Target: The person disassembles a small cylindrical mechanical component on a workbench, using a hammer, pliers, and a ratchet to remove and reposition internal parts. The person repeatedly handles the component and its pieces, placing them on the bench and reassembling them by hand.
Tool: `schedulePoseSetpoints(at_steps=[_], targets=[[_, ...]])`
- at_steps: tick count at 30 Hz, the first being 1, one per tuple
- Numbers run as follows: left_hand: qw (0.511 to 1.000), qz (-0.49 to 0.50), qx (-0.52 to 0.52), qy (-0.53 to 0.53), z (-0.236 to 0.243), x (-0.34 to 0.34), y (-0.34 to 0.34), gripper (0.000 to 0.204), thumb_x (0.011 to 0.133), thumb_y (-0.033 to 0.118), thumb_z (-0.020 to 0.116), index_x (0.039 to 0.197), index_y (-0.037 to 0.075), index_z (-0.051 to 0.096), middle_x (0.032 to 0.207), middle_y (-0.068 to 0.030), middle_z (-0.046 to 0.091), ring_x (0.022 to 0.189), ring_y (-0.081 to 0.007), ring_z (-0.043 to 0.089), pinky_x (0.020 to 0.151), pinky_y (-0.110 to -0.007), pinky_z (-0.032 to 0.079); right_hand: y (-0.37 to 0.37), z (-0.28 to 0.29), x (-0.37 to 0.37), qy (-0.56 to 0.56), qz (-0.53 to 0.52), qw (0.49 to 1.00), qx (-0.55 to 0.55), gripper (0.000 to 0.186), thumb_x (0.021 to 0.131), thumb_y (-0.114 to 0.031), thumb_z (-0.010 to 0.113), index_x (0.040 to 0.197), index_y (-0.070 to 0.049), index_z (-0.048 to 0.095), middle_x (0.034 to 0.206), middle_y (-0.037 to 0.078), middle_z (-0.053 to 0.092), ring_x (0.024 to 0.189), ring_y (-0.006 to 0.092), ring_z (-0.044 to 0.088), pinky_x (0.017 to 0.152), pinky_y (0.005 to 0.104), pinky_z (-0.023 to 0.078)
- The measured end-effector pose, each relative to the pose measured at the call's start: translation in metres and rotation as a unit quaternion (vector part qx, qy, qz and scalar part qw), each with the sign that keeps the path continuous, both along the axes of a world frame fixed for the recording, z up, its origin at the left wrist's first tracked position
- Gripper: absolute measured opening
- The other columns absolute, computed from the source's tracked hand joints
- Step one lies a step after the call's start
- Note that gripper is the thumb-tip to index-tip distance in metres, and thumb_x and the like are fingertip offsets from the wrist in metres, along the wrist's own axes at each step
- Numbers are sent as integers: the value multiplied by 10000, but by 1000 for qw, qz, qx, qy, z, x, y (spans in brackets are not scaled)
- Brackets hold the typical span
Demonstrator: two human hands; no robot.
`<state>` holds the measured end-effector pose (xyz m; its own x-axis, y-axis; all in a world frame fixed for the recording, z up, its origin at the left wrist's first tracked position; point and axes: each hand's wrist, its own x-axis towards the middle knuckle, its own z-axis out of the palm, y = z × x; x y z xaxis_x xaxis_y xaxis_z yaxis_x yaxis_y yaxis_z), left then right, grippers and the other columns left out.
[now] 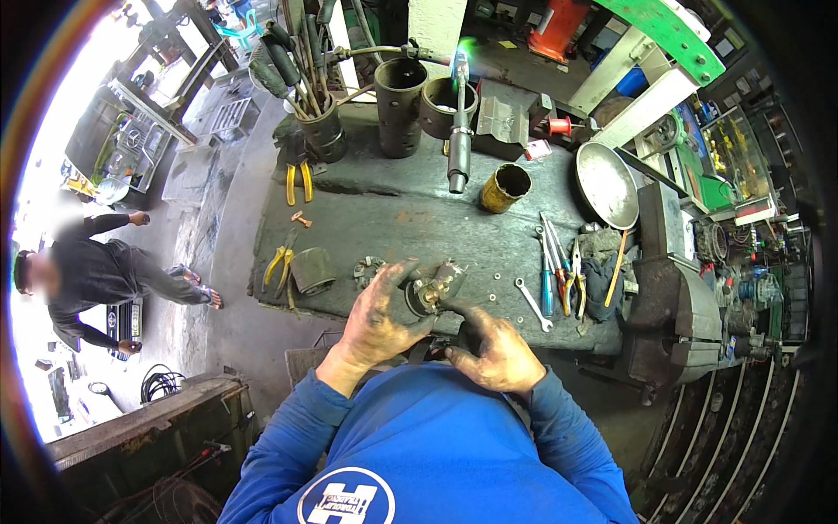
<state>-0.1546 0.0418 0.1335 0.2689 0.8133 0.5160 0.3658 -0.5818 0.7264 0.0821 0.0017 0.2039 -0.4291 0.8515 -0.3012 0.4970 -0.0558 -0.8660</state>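
My left hand point(381, 325) curves around the left side of a small round metal assembly point(428, 293) with a brassy centre, at the bench's near edge. My right hand point(493, 349) is curled at its lower right, fingertips by the part and thumb near a small dark item I cannot make out. Another small metal piece point(368, 271) lies left of the assembly, partly behind my fingers. To the right are small nuts point(496, 296) and a combination wrench point(532, 304). Yellow-handled pliers point(278, 266) and a dark curved metal piece point(312, 271) lie to the left.
The dark bench point(367, 210) holds tool-filled cans point(323, 131), a large socket tool point(459, 157), a yellow can point(504, 188), a round pan point(607, 185), screwdrivers and pliers point(563, 271). A vise point(676, 314) stands at right. Another person point(113, 279) is on the floor at left.
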Motion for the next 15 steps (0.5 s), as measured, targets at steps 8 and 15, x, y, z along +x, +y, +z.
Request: schedulePoseSetpoints(at_steps=[8, 15], targets=[[993, 51, 37, 103, 8, 6, 2, 820, 702, 65, 922, 1430, 44, 545, 1219, -212, 692, 1040, -420, 701, 913, -468, 601, 3, 1, -30, -234, 81, 945, 213, 786, 809, -236, 785, 1473, 88, 518, 918, 209, 745, 796, 397, 740, 732, 501, 592], [994, 79, 50, 64, 3, 13, -3, 794, 706, 63, 929, 1410, 32, 563, 1221, -197, 669, 1078, -406, 676, 936, -480, 585, 6, 10, -7, -133, 78, 966, 206, 653, 847, -204, 779, 1440, 0, 595, 951, 202, 740, 840, 407, 730, 770, 498, 583]])
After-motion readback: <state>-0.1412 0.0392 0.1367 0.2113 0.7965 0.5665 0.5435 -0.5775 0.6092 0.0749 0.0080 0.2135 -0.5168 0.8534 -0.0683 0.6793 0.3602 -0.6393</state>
